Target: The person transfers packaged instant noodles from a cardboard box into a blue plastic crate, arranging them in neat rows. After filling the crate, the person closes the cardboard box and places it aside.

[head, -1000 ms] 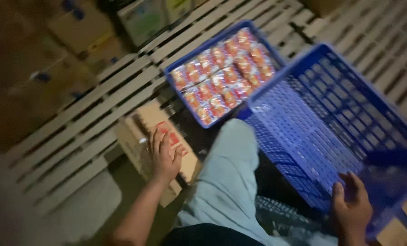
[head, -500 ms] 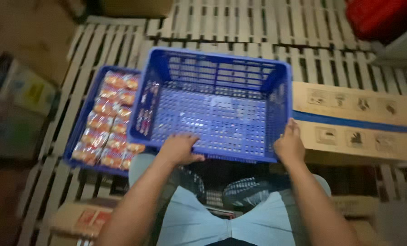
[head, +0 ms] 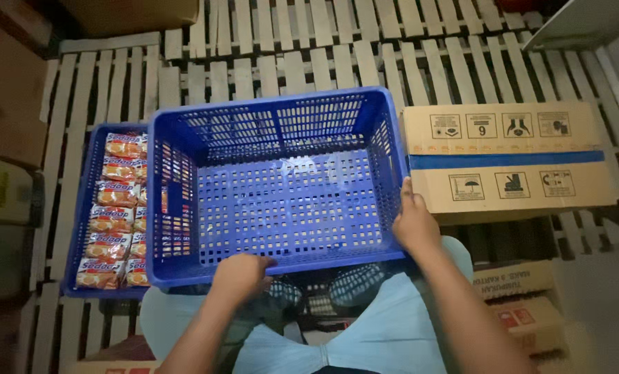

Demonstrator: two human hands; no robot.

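An empty blue perforated plastic crate (head: 282, 201) sits in front of my knees on white wooden slats. My left hand (head: 240, 275) grips its near rim, fingers curled over the edge. My right hand (head: 412, 223) grips the crate's right near corner. To the left, partly under the crate's side, a second blue crate (head: 81, 208) is filled with several orange snack packets (head: 112, 215) in rows.
A long cardboard box with a blue stripe (head: 507, 159) lies right of the crate, touching it. Smaller cardboard boxes (head: 524, 305) sit at lower right, more boxes (head: 5, 104) at the left edge. White slatted pallets (head: 309, 48) cover the floor beyond.
My view has swung from the left to centre on the empty crate. My left hand left a cardboard box and took the crate's near rim; both hands now hold it, closer to me.
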